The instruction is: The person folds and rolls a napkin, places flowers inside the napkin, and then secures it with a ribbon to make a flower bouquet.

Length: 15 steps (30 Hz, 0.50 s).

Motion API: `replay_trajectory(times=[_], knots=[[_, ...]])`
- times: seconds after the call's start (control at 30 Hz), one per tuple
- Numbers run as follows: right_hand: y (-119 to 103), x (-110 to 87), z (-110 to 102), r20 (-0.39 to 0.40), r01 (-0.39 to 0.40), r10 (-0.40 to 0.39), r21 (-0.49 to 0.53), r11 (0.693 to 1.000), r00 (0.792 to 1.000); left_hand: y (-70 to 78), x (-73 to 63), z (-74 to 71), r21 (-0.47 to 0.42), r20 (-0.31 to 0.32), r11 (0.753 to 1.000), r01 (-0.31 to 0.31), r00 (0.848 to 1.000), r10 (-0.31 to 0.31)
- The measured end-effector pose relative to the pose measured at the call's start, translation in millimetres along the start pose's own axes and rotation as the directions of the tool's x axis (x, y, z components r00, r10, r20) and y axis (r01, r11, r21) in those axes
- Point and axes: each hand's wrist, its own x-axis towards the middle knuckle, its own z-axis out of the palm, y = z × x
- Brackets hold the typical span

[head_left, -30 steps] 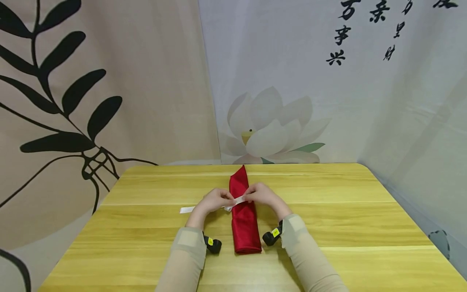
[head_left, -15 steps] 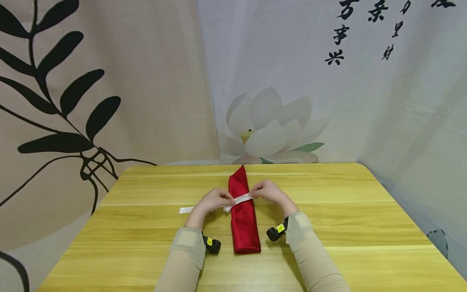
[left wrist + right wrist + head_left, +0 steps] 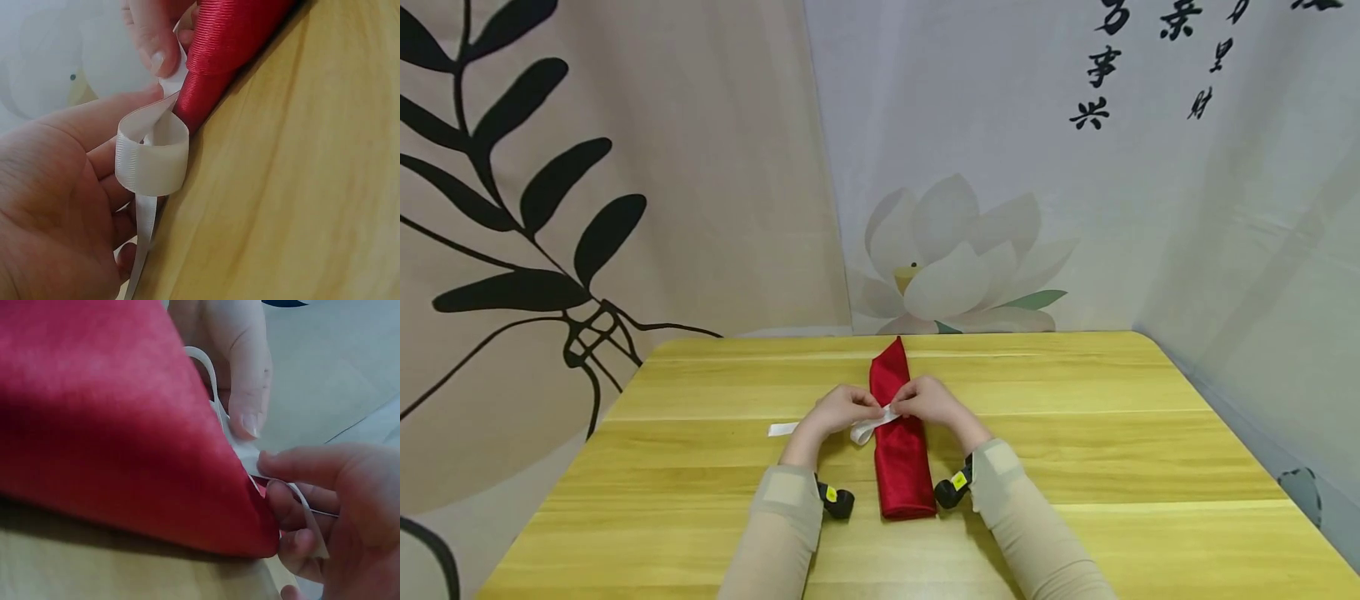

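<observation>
A folded red satin cloth [image 3: 906, 475] lies lengthwise on the table, pointed at its far end and rolled at its near end. A white ribbon [image 3: 153, 169] crosses its middle, with a loop hanging at the cloth's left side and a tail running out leftward. My left hand [image 3: 842, 408] pinches the ribbon at the cloth's left edge. Over the top of the cloth, my right hand [image 3: 932, 402] pinches the ribbon between thumb and fingers, close to the left fingertips. In the right wrist view part of the ribbon is hidden behind the cloth [image 3: 125, 437].
The wooden table [image 3: 1097, 450] stretches out on both sides of the hands. Behind it hangs a pale curtain [image 3: 985, 100] printed with leaves, a lotus and writing. Small black cameras [image 3: 951, 490] are strapped at the wrists.
My right hand drew the ribbon rightward past the cloth's right edge, then came back left over the cloth. The ribbon's loop at the left has grown. My left hand stays in place.
</observation>
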Motion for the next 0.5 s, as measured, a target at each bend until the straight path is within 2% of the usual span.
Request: replay_trajectory(times=[0.3,0.5], knots=[[7,-6.1,-16,-0.079,-0.032,0.033,0.021,0.999,0.996,0.3,1.4,0.8,-0.009,-0.006,1.000,0.016,1.000,-0.016],[8,-7.8,-21,-0.074,-0.038,0.040,0.026,0.999,0.996,-0.8,0.8,1.6,-0.010,-0.017,1.000,0.018,1.000,-0.018]])
